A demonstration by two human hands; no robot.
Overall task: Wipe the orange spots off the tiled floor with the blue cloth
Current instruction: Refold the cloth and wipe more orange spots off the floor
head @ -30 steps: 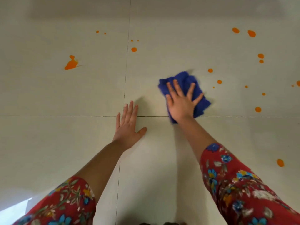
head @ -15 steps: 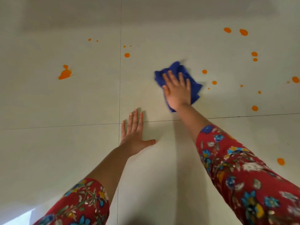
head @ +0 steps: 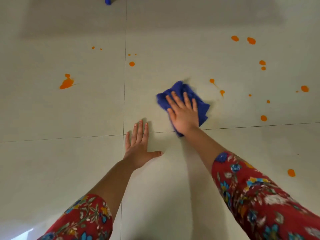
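Since half a second ago my right grip (head: 183, 115) has drawn the blue cloth (head: 201, 104) a little lower in the frame, toward me. The two nearest orange spots (head: 212, 80) now sit just off its upper right edge, with a thin orange streak between them. My left grip (head: 138, 148) has stayed put just left of centre, flat on the tiled floor (head: 52, 170). Its fingers are straight and close together across the horizontal grout line, the thumb sticks out to the right, and it holds nothing.

My right grip lies wide and flat on the cloth, fingers straight and slightly apart, pressing rather than clutching. The cloth is bunched just right of the middle of the frame, on the upper right tile, and its lower tip reaches over the grout line. My palm covers much of it, so I cannot tell what lies beneath. Its left edge is smeared by blur, and so is my right sleeve (head: 259, 205).

More spots are scattered across the upper right and one lies alone at lower right. A large splash (head: 66, 83) sits at left, and a few small dots lie near the vertical joint at upper centre. At the top edge a small blue thing (head: 108, 1) has come into view, cut off, so I cannot say what it is.
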